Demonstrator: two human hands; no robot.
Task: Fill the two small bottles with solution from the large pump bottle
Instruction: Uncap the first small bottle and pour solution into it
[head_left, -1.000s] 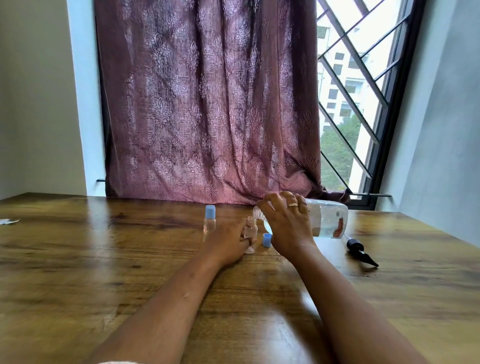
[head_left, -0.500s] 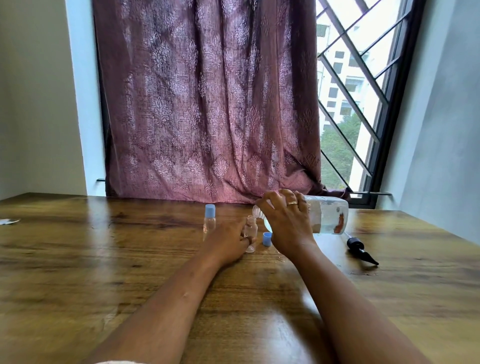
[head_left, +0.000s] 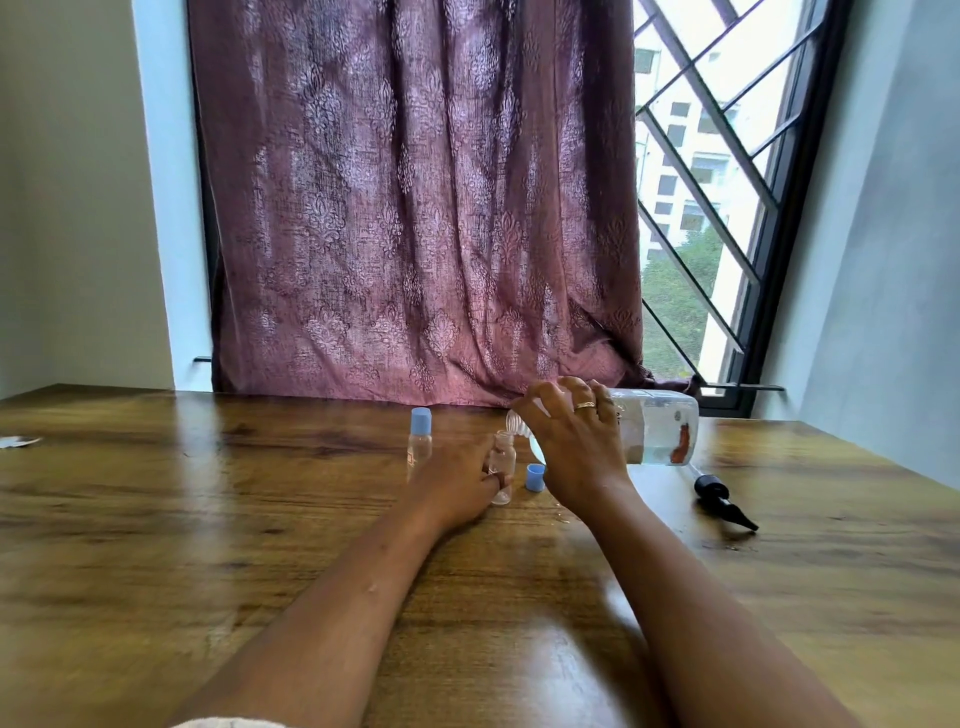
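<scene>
Gripping: right hand (head_left: 576, 447) = clear cylindrical large bottle (head_left: 657, 431) | left hand (head_left: 457, 483) = small bottle (head_left: 504, 457)

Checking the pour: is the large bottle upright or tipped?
Tipped: right hand holds the large bottle sideways, neck above the uncapped small bottle.

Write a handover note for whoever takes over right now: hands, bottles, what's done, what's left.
Left hand holds the open small bottle upright on the table.
Right hand grips the large bottle, tipped sideways, mouth just above that opening.
Capped small bottle stands to the left; blue cap and pump head lie on the table.
Done: pump off, one bottle uncapped.
Left: finish this pour, cap it; the capped bottle's fill level cannot be told.
</scene>
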